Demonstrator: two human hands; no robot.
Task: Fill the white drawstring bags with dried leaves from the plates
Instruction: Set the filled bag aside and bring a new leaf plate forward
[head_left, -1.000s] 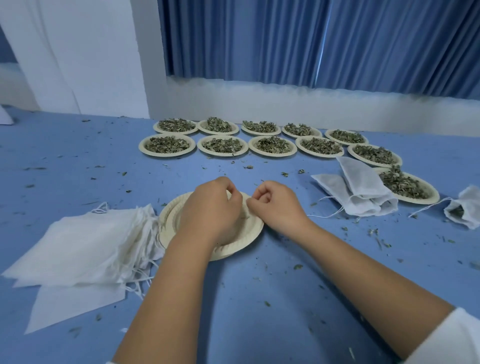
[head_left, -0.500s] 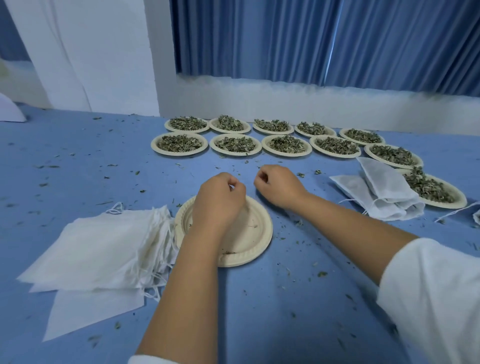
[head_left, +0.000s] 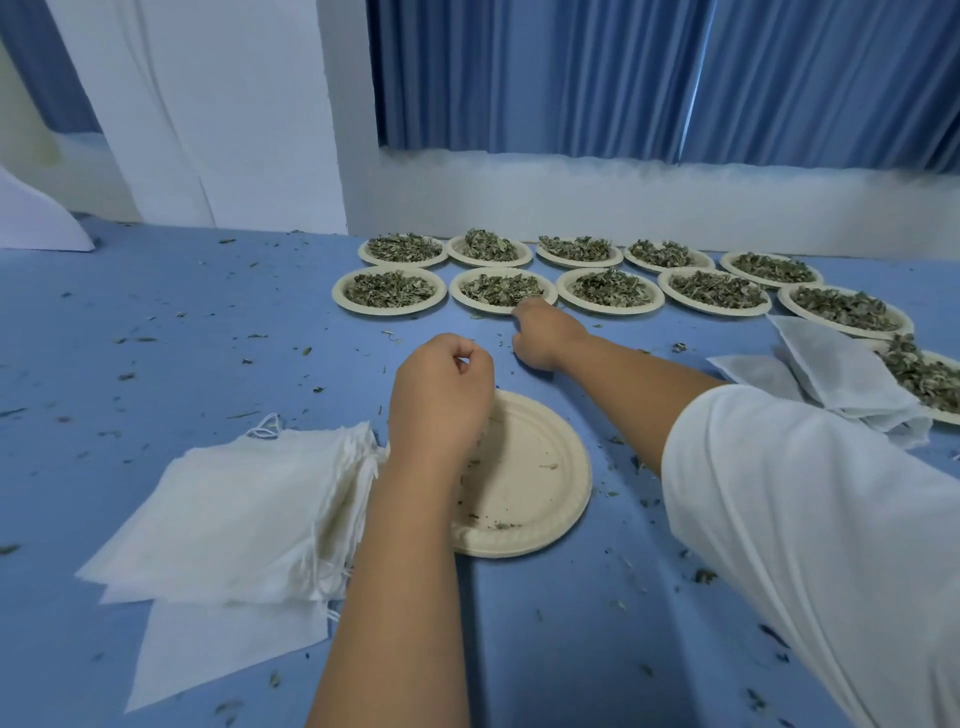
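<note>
Beside round paper plate (head_left: 530, 478), soft white bags (head_left: 234, 514).

Looks like a makeshift packing room, not a kitchen or lab. Work surface is a big blue sheet (head_left: 156, 322) littered with leaf crumbs. Rows of paper plates (head_left: 388, 291) heaped with dried leaves (head_left: 501, 289) sit along the far edge, a stack of white bags (head_left: 234, 514) lies near left. Behind: plain white wall (head_left: 623, 202), blue pleated curtains (head_left: 649, 78), white drape (head_left: 171, 104). No machines or shelving.
</note>
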